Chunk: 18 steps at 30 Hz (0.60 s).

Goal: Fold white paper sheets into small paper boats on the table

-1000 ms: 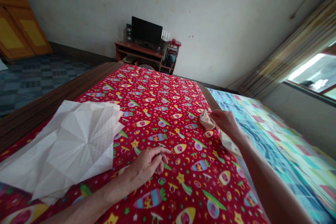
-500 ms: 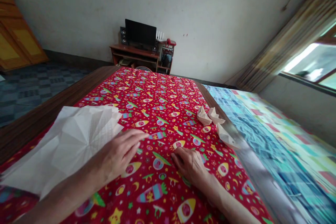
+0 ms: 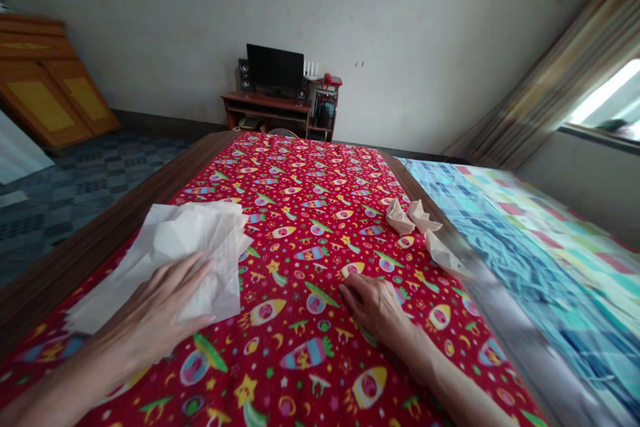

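My left hand (image 3: 173, 297) lies over a stack of white creased paper sheets (image 3: 193, 230) on the left of the table. Its fingers are stretched out and the thumb is apart, touching the near part of the stack. The sheets overlap unevenly and part of them is hidden under the hand and forearm. On the red patterned tablecloth (image 3: 295, 267), right of the middle, rests my right hand (image 3: 377, 303), its fingers curled in with nothing seen in them. Beyond it stand three small folded paper shapes, a left one (image 3: 399, 218), a back one (image 3: 423, 215) and a near one (image 3: 443, 255).
Along the table's right side is a bed (image 3: 480, 227) with blue and checked covers. A desk (image 3: 267, 103) with a monitor (image 3: 275, 68) and speakers stands against the far wall. A wooden cabinet (image 3: 53, 87) is at the far left, and a curtain (image 3: 550, 93) hangs at the right.
My left hand has moved left from the cloth onto the paper stack, whose top sheets now lie differently. My right hand stays put on the cloth. The view has turned slightly left.
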### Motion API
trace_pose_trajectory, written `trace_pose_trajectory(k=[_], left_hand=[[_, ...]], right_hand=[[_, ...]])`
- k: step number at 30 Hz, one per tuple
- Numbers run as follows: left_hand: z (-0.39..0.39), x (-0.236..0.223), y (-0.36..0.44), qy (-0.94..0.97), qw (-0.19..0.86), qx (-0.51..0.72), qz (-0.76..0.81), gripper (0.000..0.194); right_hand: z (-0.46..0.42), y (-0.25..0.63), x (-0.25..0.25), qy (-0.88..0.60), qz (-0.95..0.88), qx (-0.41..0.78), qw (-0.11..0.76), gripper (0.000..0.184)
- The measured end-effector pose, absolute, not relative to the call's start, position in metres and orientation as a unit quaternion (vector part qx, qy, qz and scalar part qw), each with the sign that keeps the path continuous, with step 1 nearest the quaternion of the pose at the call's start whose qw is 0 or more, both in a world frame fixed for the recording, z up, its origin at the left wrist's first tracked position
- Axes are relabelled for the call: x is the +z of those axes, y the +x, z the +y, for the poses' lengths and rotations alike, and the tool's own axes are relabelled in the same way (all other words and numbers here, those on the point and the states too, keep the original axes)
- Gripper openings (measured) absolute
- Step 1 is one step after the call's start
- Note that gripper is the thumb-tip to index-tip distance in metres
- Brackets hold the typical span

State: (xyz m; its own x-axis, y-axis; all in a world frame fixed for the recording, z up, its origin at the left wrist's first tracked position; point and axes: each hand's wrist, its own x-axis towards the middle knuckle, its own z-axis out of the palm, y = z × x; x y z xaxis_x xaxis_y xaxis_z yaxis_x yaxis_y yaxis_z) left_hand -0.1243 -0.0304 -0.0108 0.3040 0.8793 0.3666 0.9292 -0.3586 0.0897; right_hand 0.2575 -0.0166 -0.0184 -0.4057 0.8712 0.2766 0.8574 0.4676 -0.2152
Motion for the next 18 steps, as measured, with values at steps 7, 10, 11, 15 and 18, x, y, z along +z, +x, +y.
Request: trace_pose_trajectory(k=[7, 10, 11, 15, 18], left_hand=[[-0.042, -0.026, -0.122, -0.838, 0.058, -0.155, -0.520, 0.061], [-0.043, -0.036, -0.126, -0.838, 0.066, -0.200, -0.503, 0.044], [-0.042, -0.038, -0.128, -0.840, 0.068, -0.214, -0.494, 0.041], [-0.040, -0.034, -0.129, -0.854, 0.061, -0.246, -0.455, 0.038], [-0.040, -0.014, -0.118, -0.852, 0.059, -0.249, -0.457, 0.040]], right_hand=[[-0.016, 0.260, -0.021, -0.509, -0.842, 0.025, 0.177, 0.029], [-0.016, 0.261, -0.021, -0.507, -0.843, 0.027, 0.178, 0.028], [-0.016, 0.261, -0.021, -0.507, -0.843, 0.026, 0.178, 0.028], [-0.016, 0.260, -0.021, -0.506, -0.842, 0.022, 0.185, 0.028], [-0.016, 0.260, -0.022, -0.504, -0.842, 0.017, 0.191, 0.028]])
